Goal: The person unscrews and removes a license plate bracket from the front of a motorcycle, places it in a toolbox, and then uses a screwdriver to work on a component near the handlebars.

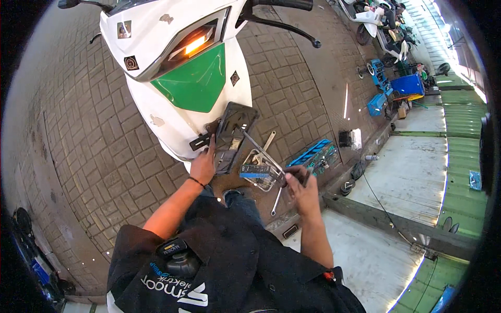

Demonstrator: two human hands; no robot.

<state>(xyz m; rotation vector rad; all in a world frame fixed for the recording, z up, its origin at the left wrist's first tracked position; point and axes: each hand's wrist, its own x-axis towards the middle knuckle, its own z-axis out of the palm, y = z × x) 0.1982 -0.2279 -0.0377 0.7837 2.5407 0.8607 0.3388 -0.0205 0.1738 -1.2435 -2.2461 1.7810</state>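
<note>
In front of me stands a white scooter (141, 47) with a green front panel (195, 81) and a lit orange lamp (195, 45). A black number-plate holder (241, 116) sits tilted at its lower front, beside a dark slotted bracket (199, 142). My left hand (202, 166) grips the holder's left side, with its index finger stretched along the bracket; some fingertips are hidden. My right hand (302, 193) is closed around a long-shafted metal hand tool (261, 149), whose tip points into the holder. The tool's handle is mostly covered by my fingers.
Beneath the tool lie a number plate (254, 171) and a metal wire frame (267, 182). Spanners (276, 201) lie nearby. A blue tool case (312, 152) and a black-and-white box (350, 139) rest on the paving. Blue containers (407, 84) and parked scooters (370, 23) stand farther right.
</note>
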